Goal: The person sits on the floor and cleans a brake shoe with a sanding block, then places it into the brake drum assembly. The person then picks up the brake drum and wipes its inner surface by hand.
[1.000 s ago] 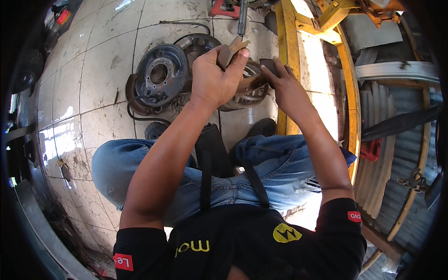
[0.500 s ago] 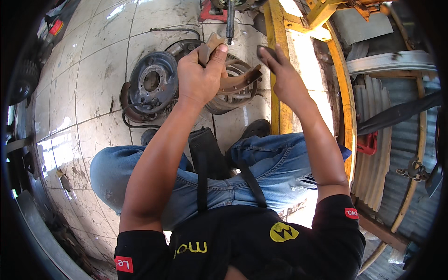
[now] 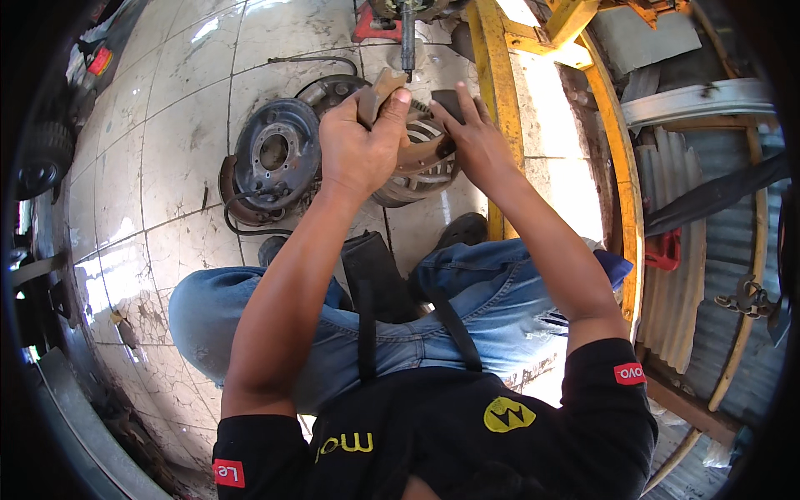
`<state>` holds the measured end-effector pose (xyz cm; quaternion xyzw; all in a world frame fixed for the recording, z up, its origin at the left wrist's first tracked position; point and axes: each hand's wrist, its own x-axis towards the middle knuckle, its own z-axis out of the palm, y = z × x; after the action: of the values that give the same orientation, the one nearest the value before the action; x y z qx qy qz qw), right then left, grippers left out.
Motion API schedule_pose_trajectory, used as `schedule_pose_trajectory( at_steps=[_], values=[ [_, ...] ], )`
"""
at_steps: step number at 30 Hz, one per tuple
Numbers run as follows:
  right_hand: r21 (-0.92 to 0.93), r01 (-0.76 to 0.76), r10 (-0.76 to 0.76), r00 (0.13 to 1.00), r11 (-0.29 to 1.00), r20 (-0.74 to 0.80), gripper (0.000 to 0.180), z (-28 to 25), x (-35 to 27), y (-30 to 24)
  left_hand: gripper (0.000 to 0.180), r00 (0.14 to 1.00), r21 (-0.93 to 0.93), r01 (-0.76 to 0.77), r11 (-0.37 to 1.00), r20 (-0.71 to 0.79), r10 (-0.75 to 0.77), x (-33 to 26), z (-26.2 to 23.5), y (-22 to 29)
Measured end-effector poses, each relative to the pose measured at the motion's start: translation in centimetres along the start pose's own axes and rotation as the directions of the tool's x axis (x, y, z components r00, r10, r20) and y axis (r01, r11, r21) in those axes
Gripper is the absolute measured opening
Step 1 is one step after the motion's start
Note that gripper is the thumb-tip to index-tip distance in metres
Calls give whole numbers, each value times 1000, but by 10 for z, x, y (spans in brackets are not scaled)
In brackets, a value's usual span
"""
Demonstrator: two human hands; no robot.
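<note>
My left hand [image 3: 360, 150] is closed around a rusty brown curved brake shoe [image 3: 427, 155], whose upper end sticks out above my thumb. Beside the shoe's lower end, my right hand [image 3: 479, 142] holds a small dark flat piece [image 3: 447, 102] under its fingers; its kind is not clear. Below the hands a ribbed round metal drum [image 3: 400, 193] lies on the floor, partly hidden by the shoe and my left hand. Left of them rests a black brake backing plate [image 3: 275, 154] with a central hole, another curved shoe [image 3: 229, 183] along its edge.
A yellow metal frame [image 3: 498, 75] runs along the right, before corrugated sheets [image 3: 675, 250]. Ahead, a metal shaft [image 3: 407, 42] points toward me near a red stand [image 3: 375, 25]. A black hose [image 3: 237, 218] lies by the plate on the tiled floor [image 3: 179, 167].
My right hand has come lower and left, closer to the brake shoe, its fingers now stretched over the dark piece. My left hand keeps its hold on the shoe.
</note>
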<state>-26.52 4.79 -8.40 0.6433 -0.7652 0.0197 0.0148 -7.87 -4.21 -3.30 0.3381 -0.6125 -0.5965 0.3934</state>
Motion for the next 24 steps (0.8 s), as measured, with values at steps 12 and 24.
schedule_pose_trajectory(
  at_steps=[12, 24],
  values=[
    [-21, 46, -47, 998, 999, -53, 60, -4, -5, 2, 35, 991, -27, 127, 992, -37, -128, 7, -1, 6],
    [-13, 51, -52, 998, 999, -22, 59, -15, -16, -1, 34, 989, -81, 140, 987, -37, -143, 10, -5, -6]
  ],
)
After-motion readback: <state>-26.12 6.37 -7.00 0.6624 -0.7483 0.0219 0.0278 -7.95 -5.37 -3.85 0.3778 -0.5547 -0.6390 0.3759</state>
